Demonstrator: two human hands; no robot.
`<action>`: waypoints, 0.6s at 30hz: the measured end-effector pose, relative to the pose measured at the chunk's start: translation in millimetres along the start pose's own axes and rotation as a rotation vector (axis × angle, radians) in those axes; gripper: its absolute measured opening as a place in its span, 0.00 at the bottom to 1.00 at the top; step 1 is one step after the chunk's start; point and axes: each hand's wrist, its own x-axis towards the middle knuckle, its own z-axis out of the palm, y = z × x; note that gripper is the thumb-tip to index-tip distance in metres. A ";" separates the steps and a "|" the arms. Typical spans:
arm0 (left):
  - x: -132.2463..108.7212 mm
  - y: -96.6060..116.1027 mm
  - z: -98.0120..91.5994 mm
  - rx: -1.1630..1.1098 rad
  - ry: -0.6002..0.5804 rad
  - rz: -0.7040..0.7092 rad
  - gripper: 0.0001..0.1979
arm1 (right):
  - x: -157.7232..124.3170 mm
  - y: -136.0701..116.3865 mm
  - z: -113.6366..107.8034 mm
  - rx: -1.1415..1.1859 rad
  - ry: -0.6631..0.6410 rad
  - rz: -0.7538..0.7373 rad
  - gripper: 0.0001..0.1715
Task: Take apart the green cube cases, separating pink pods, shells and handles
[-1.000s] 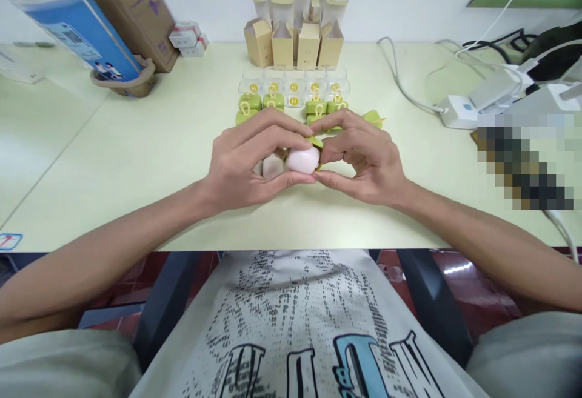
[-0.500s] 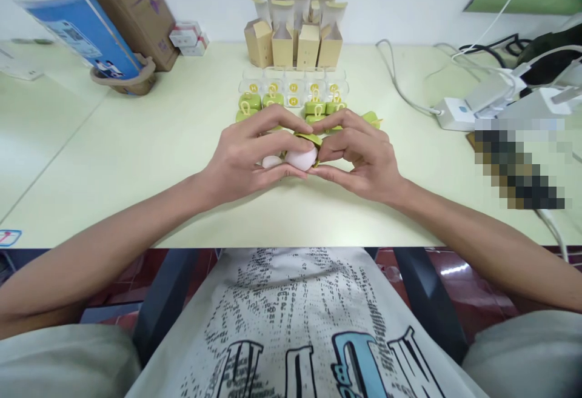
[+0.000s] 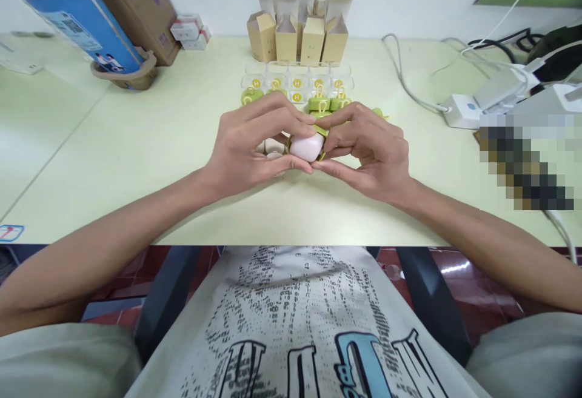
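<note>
My left hand [image 3: 252, 140] and my right hand [image 3: 370, 149] meet above the table, fingertips closed around a small white rounded case [image 3: 308, 147]. A green cover [image 3: 321, 131] wraps its top and right edge. The left thumb supports the case from below while the left fingers touch its top. On the other side, the right fingers pinch the cover's rim. Small white rounded pieces [image 3: 274, 145] lie behind the left thumb, partly hidden. Beyond the hands sit several green covers with loops [image 3: 319, 105], some of them blocked by my fingers.
Clear plastic holders [image 3: 297, 83] with yellow round labels stand in rows behind the covers. Several open cardboard boxes [image 3: 287, 43] stand by the wall. A blue-wrapped cylinder [image 3: 86, 28] is at left. White power adapters [image 3: 466, 110] and cables lie at right, near a pixelated object [image 3: 525, 168].
More of the white case's front shows now, as my left fingers have shifted up off it. Both hands still hold the case and cover. The view has shifted slightly.
</note>
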 end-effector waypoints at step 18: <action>-1.1 -0.4 -5.7 0.008 -0.138 -0.212 0.27 | 2.4 -5.5 2.3 0.183 0.044 -0.029 0.13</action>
